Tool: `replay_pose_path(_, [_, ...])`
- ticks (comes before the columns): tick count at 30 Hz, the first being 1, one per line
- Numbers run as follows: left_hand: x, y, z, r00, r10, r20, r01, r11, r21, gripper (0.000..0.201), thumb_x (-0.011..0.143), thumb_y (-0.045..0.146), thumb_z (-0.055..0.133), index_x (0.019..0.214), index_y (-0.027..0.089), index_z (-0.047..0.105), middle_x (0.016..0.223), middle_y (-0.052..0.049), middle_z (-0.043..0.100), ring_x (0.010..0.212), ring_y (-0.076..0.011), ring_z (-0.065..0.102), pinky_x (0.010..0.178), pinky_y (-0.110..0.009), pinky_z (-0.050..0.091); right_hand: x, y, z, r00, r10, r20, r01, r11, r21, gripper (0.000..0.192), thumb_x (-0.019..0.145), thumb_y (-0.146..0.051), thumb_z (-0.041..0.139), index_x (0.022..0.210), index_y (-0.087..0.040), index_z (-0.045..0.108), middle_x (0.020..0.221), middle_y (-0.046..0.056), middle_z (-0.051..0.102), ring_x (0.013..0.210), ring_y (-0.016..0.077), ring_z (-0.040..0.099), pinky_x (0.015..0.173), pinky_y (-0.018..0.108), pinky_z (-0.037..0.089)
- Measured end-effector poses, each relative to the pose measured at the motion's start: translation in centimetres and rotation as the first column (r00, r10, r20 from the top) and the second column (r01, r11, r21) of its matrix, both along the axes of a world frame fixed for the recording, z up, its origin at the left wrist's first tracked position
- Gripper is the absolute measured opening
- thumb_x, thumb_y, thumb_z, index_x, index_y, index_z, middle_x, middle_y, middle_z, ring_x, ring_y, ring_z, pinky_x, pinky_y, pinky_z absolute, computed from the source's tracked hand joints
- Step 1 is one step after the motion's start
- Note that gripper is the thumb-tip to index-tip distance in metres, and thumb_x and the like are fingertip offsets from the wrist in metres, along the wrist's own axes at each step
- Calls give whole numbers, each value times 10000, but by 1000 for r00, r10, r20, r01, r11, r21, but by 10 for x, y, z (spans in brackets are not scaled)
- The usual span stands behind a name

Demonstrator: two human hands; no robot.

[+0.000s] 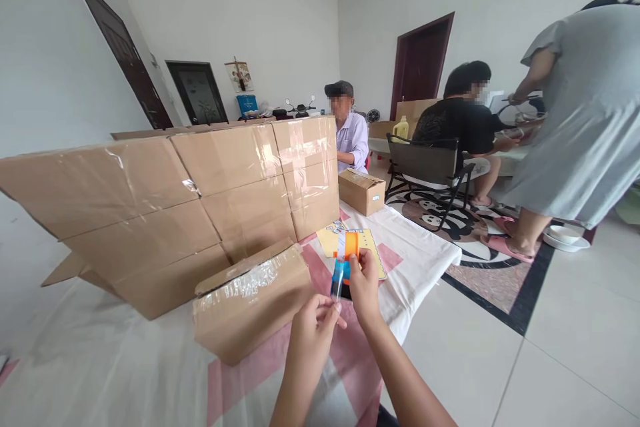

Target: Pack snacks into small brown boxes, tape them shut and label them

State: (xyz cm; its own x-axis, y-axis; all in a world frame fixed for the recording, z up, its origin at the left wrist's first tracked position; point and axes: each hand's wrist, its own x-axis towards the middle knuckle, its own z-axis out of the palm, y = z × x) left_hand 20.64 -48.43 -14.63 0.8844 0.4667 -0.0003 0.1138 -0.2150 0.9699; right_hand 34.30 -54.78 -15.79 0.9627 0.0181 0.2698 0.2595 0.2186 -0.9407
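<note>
My right hand (367, 280) is wrapped round an orange and blue tape dispenser (352, 244), held up over the table. A strip of clear tape (337, 282) runs down from the dispenser toward my left hand (314, 325). My left thumb and fingers pinch the end of that strip. Behind and below the dispenser lies a yellow printed sheet (375, 254); my right hand hides part of it. Left of my hands sits a long cardboard box (255, 310) with shiny clear tape along its top.
A wall of stacked cardboard boxes (230, 193) rises at the left. A smaller box (361, 191) stands at the far table edge, near a seated person in a cap (356, 137). To the right, another person sits in a chair (425, 163), and one bends over in a grey dress (590, 113).
</note>
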Motion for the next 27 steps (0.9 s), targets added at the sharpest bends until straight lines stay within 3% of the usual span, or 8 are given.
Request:
replay_pose_path(7, [13,0,-14,997,-8,78,-5,986,166,395,945,472,496,689,196,614,681,-68,715,672,-240,676,638,-302,417,5,-3,5,991,89,-100,-81,994,78,237,795,-437,631,870,-219,577,808,24,658,717,198,625,639,329,486])
replay_pose_path(12, [25,0,-27,984,-29,175,-11,974,226,369,953,427,515,678,205,622,659,-39,663,666,-202,625,662,-284,412,20,-15,2,970,134,-202,-110,986,127,232,695,-406,680,752,-231,539,691,22,652,606,196,625,545,332,504])
replay_pose_path(15, [24,-1,-32,979,-24,201,-26,969,245,344,885,363,620,582,206,580,589,-28,604,616,-188,573,650,-282,393,35,-37,13,959,172,-227,-148,982,118,251,683,-393,715,700,-241,516,595,16,616,534,199,597,476,336,485])
replay_pose_path(19, [20,3,-29,969,11,247,-58,981,184,388,936,444,566,638,201,621,630,-26,623,620,-171,572,643,-270,404,64,-54,39,980,111,-163,-94,990,108,246,747,-429,678,828,-229,559,713,21,677,602,195,628,509,320,502])
replay_pose_path(22, [17,11,-26,955,89,284,-121,988,98,424,956,521,518,716,193,640,682,-33,644,674,-179,601,667,-271,443,86,-37,41,998,15,-53,-11,997,75,270,777,-431,654,908,-209,576,853,31,702,734,181,649,620,300,520])
replay_pose_path(24, [16,15,-26,951,115,289,-136,989,53,436,941,549,540,718,187,637,683,-38,647,686,-183,610,672,-273,461,100,-16,30,1000,-15,-2,15,1000,22,274,801,-435,648,903,-189,585,883,42,697,791,180,648,665,294,515])
replay_pose_path(27, [14,15,-28,956,103,275,-110,994,10,477,925,588,565,692,180,638,682,-48,660,650,-176,600,620,-264,453,116,14,7,1000,24,11,-22,994,-107,278,863,-426,678,822,-165,590,784,17,652,714,153,611,637,283,501])
